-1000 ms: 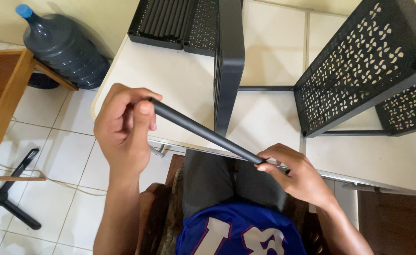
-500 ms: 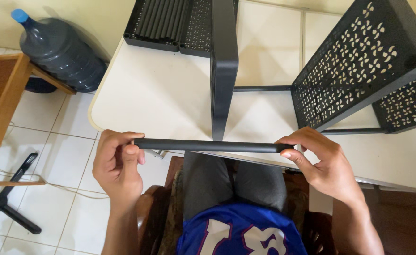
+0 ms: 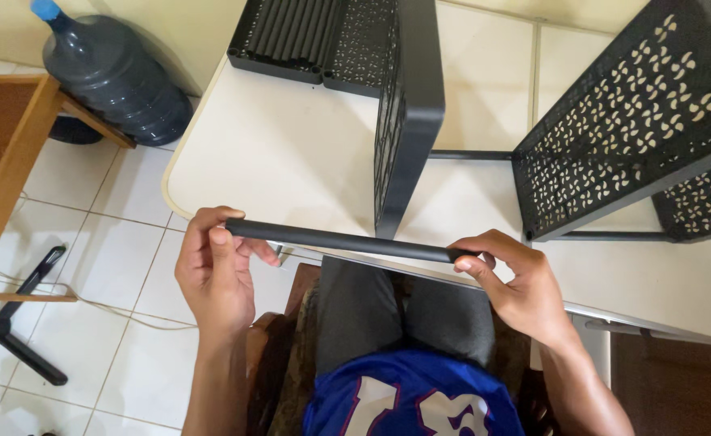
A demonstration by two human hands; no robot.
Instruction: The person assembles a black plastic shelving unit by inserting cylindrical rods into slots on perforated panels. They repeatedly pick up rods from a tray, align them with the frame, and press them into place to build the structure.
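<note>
Overhead, a dark water jug point(image 3: 113, 77) stands far left; a perforated black tray point(image 3: 311, 40) on the table point(image 3: 283, 161) holds black tubes. Left hand point(image 3: 214, 274) and right hand point(image 3: 517, 291) each pinch one end of a black tube point(image 3: 343, 241), held level above the lap.

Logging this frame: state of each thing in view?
Tube: near level, held at both ends.
Left hand: pinching tube's left end.
Right hand: pinching tube's right end.
Rack: on its side on the table, part built.
Tray: holds spare tubes.
Water jug: upright, capped.
</note>
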